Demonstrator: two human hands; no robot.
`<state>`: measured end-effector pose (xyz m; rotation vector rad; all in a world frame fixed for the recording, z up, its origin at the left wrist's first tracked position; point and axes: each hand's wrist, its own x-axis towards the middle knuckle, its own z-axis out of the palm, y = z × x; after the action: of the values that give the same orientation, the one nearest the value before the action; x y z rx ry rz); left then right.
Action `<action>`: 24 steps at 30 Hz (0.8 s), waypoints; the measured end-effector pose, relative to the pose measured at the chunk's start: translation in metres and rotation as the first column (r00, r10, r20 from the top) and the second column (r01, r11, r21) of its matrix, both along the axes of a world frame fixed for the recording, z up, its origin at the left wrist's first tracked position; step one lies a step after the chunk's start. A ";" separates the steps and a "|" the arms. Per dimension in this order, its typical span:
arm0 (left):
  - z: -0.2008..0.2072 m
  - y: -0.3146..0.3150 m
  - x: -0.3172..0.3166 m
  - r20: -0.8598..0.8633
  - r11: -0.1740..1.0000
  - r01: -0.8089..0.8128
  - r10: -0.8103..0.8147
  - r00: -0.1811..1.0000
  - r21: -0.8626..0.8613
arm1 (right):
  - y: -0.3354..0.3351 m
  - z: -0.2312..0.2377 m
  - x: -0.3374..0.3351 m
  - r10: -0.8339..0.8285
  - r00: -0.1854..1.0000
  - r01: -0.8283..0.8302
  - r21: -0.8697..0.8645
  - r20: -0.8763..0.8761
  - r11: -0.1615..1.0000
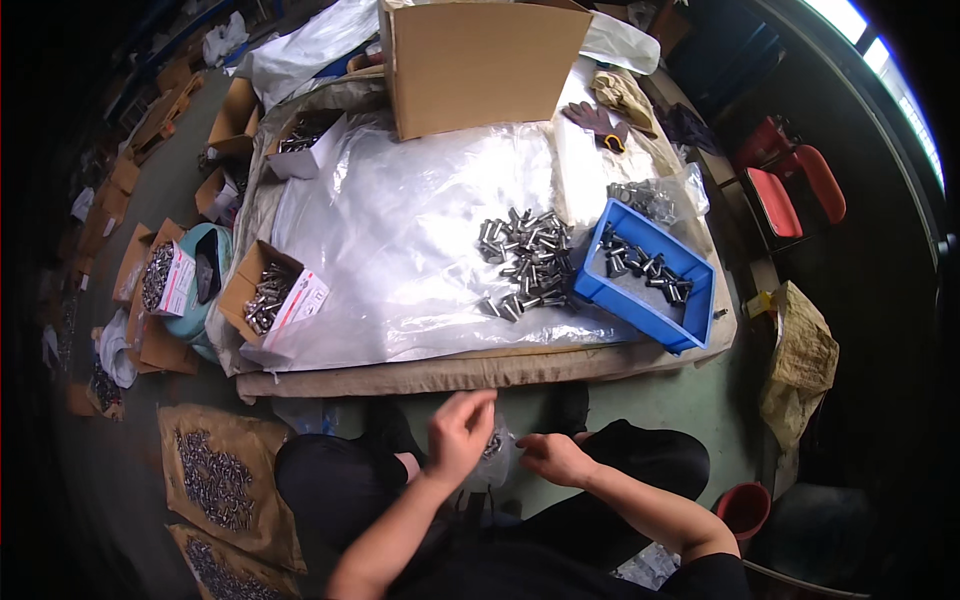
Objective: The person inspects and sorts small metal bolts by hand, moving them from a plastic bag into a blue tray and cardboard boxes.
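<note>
Above my lap, in front of the table edge, a small clear plastic bag point(492, 470) hangs between my hands, with shiny metal pieces in it. My left hand point(461, 435) is at its upper left, fingers curled and pressed together, slightly blurred. What its fingertips hold, if anything, I cannot make out. On the bag's other side, my right hand point(556, 459) has its fingers closed in a pinch at the bag's edge. A loose pile of cylindrical metal parts point(527, 262) lies on the plastic-covered table point(400, 260). Right of it, a blue bin point(640, 310) contains more such parts.
A large cardboard box point(485, 70) stands at the table's back, near a dark glove point(597, 122). An open carton point(262, 295) of metal parts sits at the left edge. Sacking heaped with small parts point(215, 480) lies on the floor. A red bucket point(743, 510) stands right.
</note>
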<state>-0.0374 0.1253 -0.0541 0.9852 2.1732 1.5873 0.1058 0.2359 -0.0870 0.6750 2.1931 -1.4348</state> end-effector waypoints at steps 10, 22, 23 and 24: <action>0.006 0.189 -0.135 -0.411 0.728 0.171 -0.546 0.731 -0.664 | -0.035 0.008 -0.015 0.495 0.841 -0.296 0.579 -0.219 0.759; -0.004 0.234 -0.113 -0.530 0.733 -0.133 -0.341 0.777 -0.667 | -0.027 0.035 -0.017 0.540 0.824 -0.356 0.584 -0.172 0.730; 0.000 0.232 -0.111 -0.503 0.693 -0.182 -0.292 0.814 -0.697 | -0.025 0.037 -0.018 0.540 0.831 -0.372 0.583 -0.138 0.722; 0.005 0.230 -0.112 -0.430 0.662 -0.132 -0.310 0.848 -0.737 | -0.024 0.038 -0.018 0.539 0.836 -0.388 0.582 -0.105 0.715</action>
<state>-0.1499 0.3554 -0.0488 1.2766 2.6790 0.2151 0.0881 0.2117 -0.0489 0.0390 2.7542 -0.6606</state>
